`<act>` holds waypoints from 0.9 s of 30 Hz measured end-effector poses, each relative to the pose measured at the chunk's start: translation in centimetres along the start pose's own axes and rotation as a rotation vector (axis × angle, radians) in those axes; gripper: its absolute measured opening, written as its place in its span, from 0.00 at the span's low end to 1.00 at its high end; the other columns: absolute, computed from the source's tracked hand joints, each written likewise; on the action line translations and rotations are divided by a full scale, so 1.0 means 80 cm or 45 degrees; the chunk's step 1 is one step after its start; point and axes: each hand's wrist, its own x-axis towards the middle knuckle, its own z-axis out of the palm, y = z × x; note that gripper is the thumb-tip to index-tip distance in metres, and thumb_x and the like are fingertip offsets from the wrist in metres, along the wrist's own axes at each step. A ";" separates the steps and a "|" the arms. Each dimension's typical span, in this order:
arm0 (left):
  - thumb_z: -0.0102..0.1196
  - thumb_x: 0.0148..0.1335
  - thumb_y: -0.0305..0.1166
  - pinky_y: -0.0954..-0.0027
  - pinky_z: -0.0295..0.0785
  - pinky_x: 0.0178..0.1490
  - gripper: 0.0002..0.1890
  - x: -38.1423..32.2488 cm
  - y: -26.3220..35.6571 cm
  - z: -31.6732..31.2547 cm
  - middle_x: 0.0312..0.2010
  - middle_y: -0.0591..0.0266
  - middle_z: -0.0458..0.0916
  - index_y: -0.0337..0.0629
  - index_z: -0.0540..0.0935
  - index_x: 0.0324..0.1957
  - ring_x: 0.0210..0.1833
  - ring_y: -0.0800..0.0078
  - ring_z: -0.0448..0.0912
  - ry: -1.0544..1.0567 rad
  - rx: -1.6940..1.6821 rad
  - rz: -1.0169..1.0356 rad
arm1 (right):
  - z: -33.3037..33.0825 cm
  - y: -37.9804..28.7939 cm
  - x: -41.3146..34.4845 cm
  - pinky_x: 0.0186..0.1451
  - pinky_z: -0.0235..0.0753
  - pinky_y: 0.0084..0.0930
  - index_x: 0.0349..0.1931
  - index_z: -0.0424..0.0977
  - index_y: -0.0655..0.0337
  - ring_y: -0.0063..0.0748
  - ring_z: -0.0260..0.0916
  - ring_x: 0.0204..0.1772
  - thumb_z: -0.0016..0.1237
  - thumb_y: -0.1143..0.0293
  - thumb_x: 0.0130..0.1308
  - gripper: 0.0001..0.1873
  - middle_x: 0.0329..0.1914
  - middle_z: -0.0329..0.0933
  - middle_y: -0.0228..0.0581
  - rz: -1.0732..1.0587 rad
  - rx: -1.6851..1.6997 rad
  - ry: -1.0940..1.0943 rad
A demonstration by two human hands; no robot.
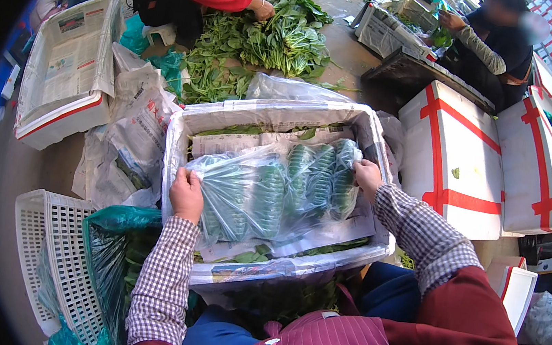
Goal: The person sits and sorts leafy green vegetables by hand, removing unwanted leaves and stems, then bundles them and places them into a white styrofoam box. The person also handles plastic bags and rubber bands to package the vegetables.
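A clear plastic bag [268,197] with several ribbed green rows inside, perhaps ice packs or bottles, lies across a newspaper-lined foam box [289,272]. Its left end is gathered in my left hand [186,195], near the box's left wall. By the right wall, my right hand [368,177] grips the other end. The plastic is stretched in folds towards my left hand. Newspaper sheets [227,145] lie beneath the bag, and green leaves [250,257] show along the box's inner edges.
Leafy greens [292,40] are heaped on the floor ahead, where a person's hand [264,10] touches them. Another person [492,49] works at the upper right. Taped foam boxes [463,164] stand to the right, a newspaper-lined box [70,59] and white plastic crates [65,250] to the left.
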 end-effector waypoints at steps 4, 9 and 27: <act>0.50 0.76 0.34 0.55 0.71 0.34 0.12 -0.017 0.056 0.004 0.27 0.47 0.79 0.36 0.71 0.38 0.30 0.48 0.79 -0.077 -0.195 0.057 | -0.048 -0.022 -0.052 0.27 0.66 0.23 0.41 0.79 0.62 0.16 0.63 0.23 0.48 0.61 0.76 0.13 0.24 0.71 0.25 -0.247 -0.027 -0.130; 0.51 0.77 0.35 0.64 0.70 0.35 0.11 -0.035 0.086 -0.009 0.27 0.54 0.77 0.37 0.72 0.40 0.29 0.67 0.74 -0.194 -0.483 0.066 | -0.092 -0.010 -0.056 0.50 0.75 0.25 0.41 0.80 0.66 0.26 0.76 0.44 0.49 0.65 0.75 0.13 0.40 0.79 0.36 -0.183 0.273 -0.319; 0.68 0.61 0.51 0.66 0.79 0.45 0.34 -0.065 0.327 0.056 0.44 0.52 0.84 0.36 0.76 0.60 0.40 0.67 0.84 -0.950 -0.360 0.249 | -0.052 -0.044 -0.086 0.64 0.73 0.29 0.51 0.78 0.60 0.25 0.76 0.55 0.48 0.65 0.75 0.12 0.48 0.80 0.30 -0.123 0.762 -1.394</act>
